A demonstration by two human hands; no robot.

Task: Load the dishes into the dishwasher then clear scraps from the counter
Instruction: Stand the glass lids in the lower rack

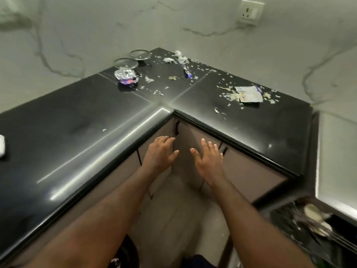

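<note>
While left hand (159, 153) and right hand (209, 161) hover empty, fingers straight, below the counter corner (164, 108), the glass dishes (126, 63) lie beyond it, leftward, likely nearer the left.

A white object (1, 146) on the counter (58, 132) is cut off by the left edge. At the lower right the dishwasher rack (282, 221) is cut by the frame, and its cutlery (307, 222) is blurred. The print on the flat wrapper (249, 93) is too small to read
</note>
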